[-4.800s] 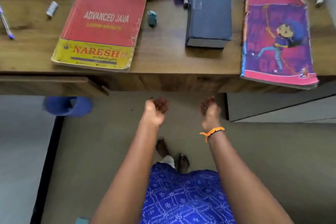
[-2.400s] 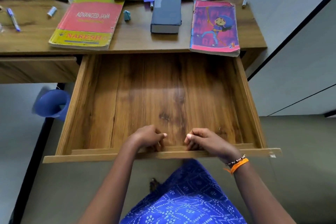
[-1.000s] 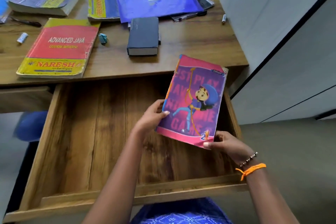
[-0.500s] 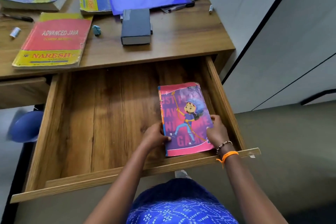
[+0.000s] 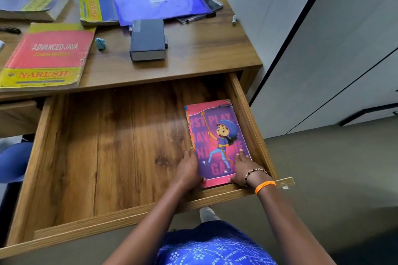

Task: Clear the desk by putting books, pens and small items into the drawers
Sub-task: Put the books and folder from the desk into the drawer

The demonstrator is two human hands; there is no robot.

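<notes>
A pink and purple cartoon notebook point(image 5: 216, 135) lies flat in the right front corner of the open wooden drawer point(image 5: 90, 157). My left hand point(image 5: 187, 168) rests flat against its left edge. My right hand point(image 5: 244, 168) lies on its lower right corner with the fingers straight. On the desk point(image 5: 204, 49) above remain a red Advanced Java book point(image 5: 47, 56), a dark grey book point(image 5: 147, 38), a yellow and blue book point(image 5: 97, 8), a blue folder point(image 5: 159, 1), a thick book point(image 5: 32, 2), a small blue eraser point(image 5: 100, 43) and a pen point(image 5: 233, 20).
A white cabinet wall point(image 5: 323, 49) stands close to the drawer's right side. A second drawer point(image 5: 17, 114) at the left is shut. A blue stool point(image 5: 13, 161) sits under the desk at the left. A black pen point(image 5: 10, 30) lies at the desk's left edge.
The notebook was lifted off the desk, lowered into the drawer and slid to its right front corner. Both hands have gone from gripping it to lying flat on it.
</notes>
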